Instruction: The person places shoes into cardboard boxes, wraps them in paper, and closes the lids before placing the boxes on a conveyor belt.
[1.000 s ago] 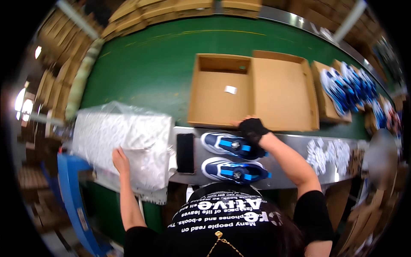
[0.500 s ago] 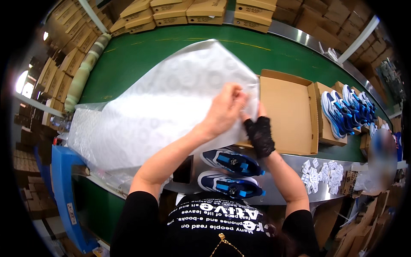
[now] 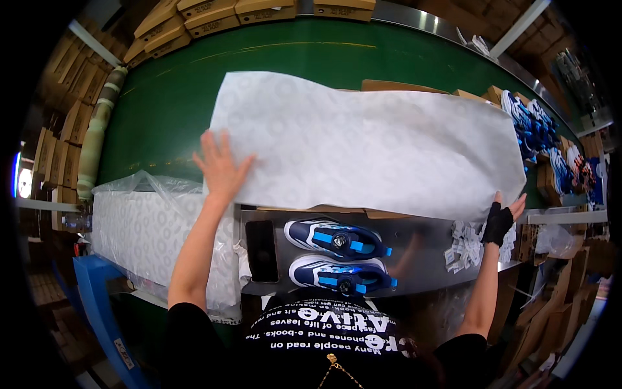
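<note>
A white sheet of patterned wrapping paper (image 3: 363, 149) is spread wide over an open cardboard box, whose far rim (image 3: 402, 85) shows behind it. My left hand (image 3: 223, 170) lies with fingers spread on the paper's left end. By the near right corner of the sheet is my right hand (image 3: 502, 219), in a black fingerless glove, thumb and fingers apart. Between my forearms, a pair of navy, white and blue shoes, the far shoe (image 3: 334, 238) and the near shoe (image 3: 340, 273), rests on the metal ledge. A dark phone (image 3: 262, 251) lies left of them.
A plastic-wrapped stack of paper (image 3: 149, 227) sits at the left, beside a blue frame (image 3: 100, 311). Small white packets (image 3: 463, 246) are heaped near my right wrist. More shoes (image 3: 528, 123) stand at the right; closed shoe boxes (image 3: 210, 19) line the far side of the green belt (image 3: 162, 110).
The paper has moved right, off the stack and across the box. My hands, close together before, are now far apart at its two ends. The view has shifted slightly.
</note>
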`<action>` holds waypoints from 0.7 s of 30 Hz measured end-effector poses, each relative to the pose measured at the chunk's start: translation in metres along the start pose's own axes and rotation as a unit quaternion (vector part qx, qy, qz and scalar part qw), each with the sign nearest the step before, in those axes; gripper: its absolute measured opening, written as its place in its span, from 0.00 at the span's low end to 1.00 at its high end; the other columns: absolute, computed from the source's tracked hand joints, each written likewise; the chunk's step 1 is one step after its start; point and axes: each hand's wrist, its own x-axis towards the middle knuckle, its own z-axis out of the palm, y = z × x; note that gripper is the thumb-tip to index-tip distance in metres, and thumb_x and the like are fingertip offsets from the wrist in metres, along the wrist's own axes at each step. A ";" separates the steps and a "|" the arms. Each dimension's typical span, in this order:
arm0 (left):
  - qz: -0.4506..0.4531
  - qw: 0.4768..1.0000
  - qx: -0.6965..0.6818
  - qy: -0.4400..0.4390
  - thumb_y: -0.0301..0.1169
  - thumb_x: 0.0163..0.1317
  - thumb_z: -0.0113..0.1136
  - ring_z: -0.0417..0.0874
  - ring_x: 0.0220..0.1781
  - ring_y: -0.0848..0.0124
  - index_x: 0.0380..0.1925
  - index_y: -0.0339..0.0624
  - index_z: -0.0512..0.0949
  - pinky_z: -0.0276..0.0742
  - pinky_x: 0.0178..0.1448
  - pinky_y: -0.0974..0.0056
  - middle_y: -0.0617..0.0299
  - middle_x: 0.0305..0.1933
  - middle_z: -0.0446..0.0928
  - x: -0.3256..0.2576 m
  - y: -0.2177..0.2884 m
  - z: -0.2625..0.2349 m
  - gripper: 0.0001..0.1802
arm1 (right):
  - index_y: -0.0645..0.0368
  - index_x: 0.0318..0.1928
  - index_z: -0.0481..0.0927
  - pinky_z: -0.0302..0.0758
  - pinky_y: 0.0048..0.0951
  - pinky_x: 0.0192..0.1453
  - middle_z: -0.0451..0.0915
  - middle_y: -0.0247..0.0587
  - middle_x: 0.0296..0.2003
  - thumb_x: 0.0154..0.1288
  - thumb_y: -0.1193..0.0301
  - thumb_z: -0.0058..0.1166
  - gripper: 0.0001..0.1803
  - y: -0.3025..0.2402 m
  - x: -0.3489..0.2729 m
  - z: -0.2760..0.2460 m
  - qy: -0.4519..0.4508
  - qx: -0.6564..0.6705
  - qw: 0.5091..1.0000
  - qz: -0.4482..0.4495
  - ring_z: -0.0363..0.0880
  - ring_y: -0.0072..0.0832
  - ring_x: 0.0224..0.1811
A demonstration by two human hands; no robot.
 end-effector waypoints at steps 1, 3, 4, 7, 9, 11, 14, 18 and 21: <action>-0.079 0.997 -0.001 0.022 0.53 0.48 0.58 0.58 0.62 0.55 0.54 0.34 0.62 0.49 0.61 0.43 0.41 0.59 0.58 -0.002 -0.009 0.005 0.41 | 0.66 0.57 0.59 0.59 0.38 0.58 0.62 0.52 0.55 0.56 0.63 0.53 0.32 -0.016 -0.006 -0.011 0.011 -0.070 0.995 -0.069 0.62 0.42 0.57; -0.228 0.919 -0.306 -0.105 0.51 0.48 0.60 0.65 0.57 0.58 0.52 0.29 0.63 0.59 0.57 0.52 0.41 0.55 0.63 0.000 -0.027 0.021 0.40 | 0.63 0.58 0.59 0.54 0.41 0.62 0.59 0.53 0.57 0.52 0.62 0.57 0.35 -0.034 -0.035 -0.024 -0.048 -0.001 0.976 -0.213 0.58 0.42 0.60; -0.293 0.831 -0.443 -0.165 0.51 0.48 0.60 0.68 0.54 0.59 0.50 0.26 0.64 0.64 0.56 0.57 0.42 0.53 0.66 0.000 -0.031 0.026 0.40 | 0.61 0.50 0.69 0.60 0.39 0.57 0.67 0.50 0.51 0.48 0.65 0.58 0.27 -0.061 -0.057 -0.038 -0.113 0.090 0.939 -0.311 0.61 0.42 0.57; -0.393 0.716 -0.520 -0.249 0.46 0.50 0.61 0.74 0.46 0.66 0.47 0.25 0.68 0.70 0.47 0.67 0.48 0.46 0.72 -0.013 0.013 0.038 0.35 | 0.54 0.30 0.77 0.68 0.40 0.38 0.76 0.35 0.26 0.41 0.67 0.54 0.11 -0.120 -0.142 -0.057 -0.360 0.370 0.715 -0.472 0.74 0.30 0.26; -0.374 0.697 -0.571 -0.220 0.45 0.50 0.61 0.74 0.45 0.68 0.45 0.26 0.69 0.70 0.46 0.66 0.51 0.44 0.73 -0.025 0.023 0.045 0.32 | 0.56 0.36 0.77 0.66 0.47 0.39 0.76 0.38 0.29 0.46 0.72 0.50 0.13 -0.133 -0.192 -0.068 -0.290 0.289 0.740 -0.533 0.74 0.27 0.27; -0.354 0.693 -0.593 -0.208 0.43 0.51 0.60 0.74 0.44 0.70 0.45 0.27 0.70 0.70 0.45 0.67 0.53 0.43 0.74 -0.028 0.027 0.040 0.29 | 0.59 0.39 0.76 0.65 0.44 0.41 0.77 0.44 0.31 0.49 0.72 0.48 0.15 -0.146 -0.186 -0.068 -0.390 0.264 0.706 -0.529 0.74 0.29 0.27; -0.302 0.731 -0.585 -0.178 0.39 0.54 0.57 0.74 0.42 0.72 0.45 0.29 0.70 0.69 0.46 0.68 0.57 0.43 0.74 -0.022 0.017 0.016 0.25 | 0.61 0.42 0.74 0.65 0.41 0.40 0.76 0.47 0.31 0.50 0.71 0.46 0.17 -0.166 -0.179 -0.091 -0.424 0.259 0.684 -0.534 0.73 0.30 0.25; -0.249 0.774 -0.566 -0.134 0.38 0.55 0.56 0.74 0.42 0.72 0.44 0.29 0.71 0.68 0.46 0.69 0.57 0.42 0.75 -0.015 -0.012 0.004 0.22 | 0.54 0.48 0.70 0.67 0.30 0.34 0.76 0.41 0.23 0.51 0.68 0.46 0.20 -0.146 -0.191 -0.068 -0.492 0.199 0.651 -0.542 0.74 0.31 0.24; -0.217 0.828 -0.501 -0.126 0.38 0.55 0.55 0.74 0.42 0.71 0.42 0.28 0.72 0.68 0.46 0.68 0.55 0.41 0.76 -0.010 -0.026 0.000 0.23 | 0.57 0.48 0.69 0.69 0.29 0.35 0.76 0.37 0.22 0.51 0.69 0.47 0.20 -0.181 -0.166 -0.076 -0.574 0.227 0.609 -0.498 0.75 0.32 0.28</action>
